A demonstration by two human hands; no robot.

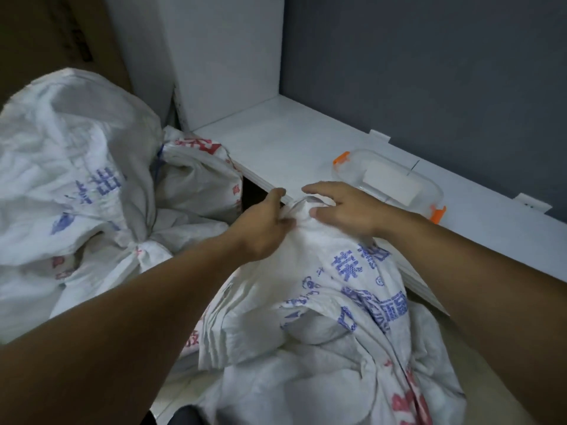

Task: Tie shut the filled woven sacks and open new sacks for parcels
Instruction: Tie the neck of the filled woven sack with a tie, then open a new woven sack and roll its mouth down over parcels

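A white woven sack (325,305) with blue and red print stands in front of me, its top gathered into a bunch. My left hand (264,223) pinches the gathered cloth at the sack's top from the left. My right hand (340,207) lies over the top of the bunch with fingers spread and nearly straight. A second filled sack (70,167) sits to the left, its neck tied in a knot (144,243). A third sack (199,176) lies behind, between the two.
A white shelf (294,148) runs along the grey wall on the right, holding a clear plastic box (395,176) with orange clips. A white panel (221,56) stands upright at the back. Brown cardboard (55,32) fills the upper left.
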